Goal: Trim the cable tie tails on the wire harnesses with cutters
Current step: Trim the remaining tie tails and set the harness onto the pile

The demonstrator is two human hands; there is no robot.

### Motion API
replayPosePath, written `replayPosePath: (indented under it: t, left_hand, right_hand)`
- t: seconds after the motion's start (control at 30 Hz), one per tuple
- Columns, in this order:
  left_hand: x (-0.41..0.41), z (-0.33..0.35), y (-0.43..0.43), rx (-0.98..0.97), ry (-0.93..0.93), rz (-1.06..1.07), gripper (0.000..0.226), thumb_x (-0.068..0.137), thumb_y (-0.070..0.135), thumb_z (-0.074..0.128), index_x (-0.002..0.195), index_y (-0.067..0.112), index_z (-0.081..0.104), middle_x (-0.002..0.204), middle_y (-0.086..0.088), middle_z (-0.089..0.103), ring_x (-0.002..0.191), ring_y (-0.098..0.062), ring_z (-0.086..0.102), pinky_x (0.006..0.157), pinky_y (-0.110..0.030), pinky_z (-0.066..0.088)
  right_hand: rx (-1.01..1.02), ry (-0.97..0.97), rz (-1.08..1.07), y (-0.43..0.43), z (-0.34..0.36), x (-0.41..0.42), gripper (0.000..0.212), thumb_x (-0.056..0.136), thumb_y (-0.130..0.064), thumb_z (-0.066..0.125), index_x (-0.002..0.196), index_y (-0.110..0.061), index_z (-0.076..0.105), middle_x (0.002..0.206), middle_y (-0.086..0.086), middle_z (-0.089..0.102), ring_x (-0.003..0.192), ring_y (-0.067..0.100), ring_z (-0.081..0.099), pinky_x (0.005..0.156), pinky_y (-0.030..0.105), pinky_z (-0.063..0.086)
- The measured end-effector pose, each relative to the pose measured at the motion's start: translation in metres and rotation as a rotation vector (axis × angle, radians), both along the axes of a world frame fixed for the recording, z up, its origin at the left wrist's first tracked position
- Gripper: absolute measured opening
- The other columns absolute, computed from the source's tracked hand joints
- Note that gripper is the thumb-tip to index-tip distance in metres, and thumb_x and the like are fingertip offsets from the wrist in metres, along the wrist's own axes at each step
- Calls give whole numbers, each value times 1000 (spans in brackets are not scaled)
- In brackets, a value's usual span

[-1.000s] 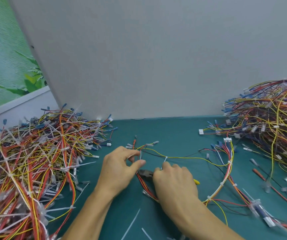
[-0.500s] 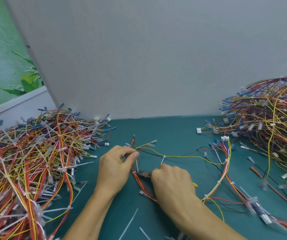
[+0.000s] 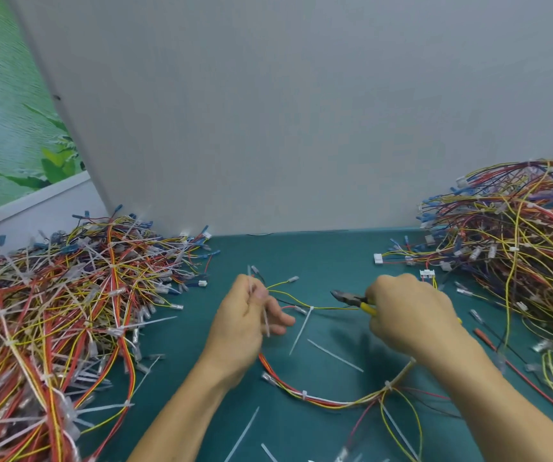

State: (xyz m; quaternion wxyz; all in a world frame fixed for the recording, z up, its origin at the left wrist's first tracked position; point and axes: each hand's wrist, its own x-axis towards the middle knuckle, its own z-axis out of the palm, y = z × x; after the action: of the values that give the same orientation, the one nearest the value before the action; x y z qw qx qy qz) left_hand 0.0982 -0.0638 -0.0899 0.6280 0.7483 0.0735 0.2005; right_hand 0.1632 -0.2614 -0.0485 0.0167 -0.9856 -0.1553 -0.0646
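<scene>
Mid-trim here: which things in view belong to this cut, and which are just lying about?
In the job: left hand pinching a white tie strip; right hand gripping the cutters; harness on the mat; its untrimmed tail.
Lying about: left harness pile; right harness pile; loose strips on the mat.

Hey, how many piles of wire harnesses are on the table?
2: a left pile at far left, a right pile at far right. One loose harness, gripped by the left hand, lies between them. More may be off-frame.
</scene>
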Motion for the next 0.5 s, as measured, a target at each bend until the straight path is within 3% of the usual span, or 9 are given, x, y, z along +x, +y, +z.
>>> replayPosePath:
  t: [0.07, 0.13, 0.23, 0.3, 0.4, 0.5]
  left_hand:
    - [6, -4, -10, 27, 111, -45, 23, 103, 12, 35, 81, 11, 41, 67, -2, 54, 52, -19, 57, 52, -32, 46]
    - [15, -7, -13, 211, 184, -26, 24, 101, 13, 39, 77, 15, 41, 65, 2, 46, 53, -14, 40, 57, -34, 36]
    - [25, -7, -12, 516, 197, 15, 15, 89, 12, 54, 78, 23, 52, 57, 10, 44, 54, -3, 41, 54, -17, 31]
    - [28, -5, -11, 696, 192, 5, 23, 78, 3, 56, 85, 24, 61, 56, 10, 43, 57, -3, 46, 55, -15, 31]
    - [32, -10, -11, 939, 181, -4, 38, 79, -2, 51, 101, 22, 70, 75, 7, 52, 85, -19, 57, 70, -19, 33]
    - [33, -15, -7, 987, 99, 21, 37, 83, -2, 56, 106, 22, 72, 90, -3, 59, 94, -23, 57, 83, -25, 39]
  right_hand:
    - [17, -14, 7, -2, -7, 6, 24, 84, -18, 54, 105, -24, 63, 78, 0, 45, 83, 29, 56, 64, 31, 38]
    - [49, -19, 54, 0, -16, 10, 24, 86, -21, 54, 108, -23, 63, 100, 2, 53, 96, 28, 60, 68, 32, 41]
    - [83, 11, 121, 6, -29, 15, 22, 88, -21, 53, 109, -22, 60, 114, 1, 49, 104, 29, 59, 71, 34, 41]
    - [90, 26, 142, 9, -35, 15, 21, 88, -19, 52, 107, -20, 58, 116, 2, 50, 104, 31, 59, 69, 33, 38]
    - [85, 11, 154, 10, -38, 15, 17, 85, -17, 51, 102, -19, 54, 108, 5, 58, 103, 31, 59, 67, 32, 35]
    - [133, 48, 147, 8, -33, 16, 19, 82, -19, 54, 101, -22, 56, 98, 8, 62, 97, 34, 60, 64, 31, 35]
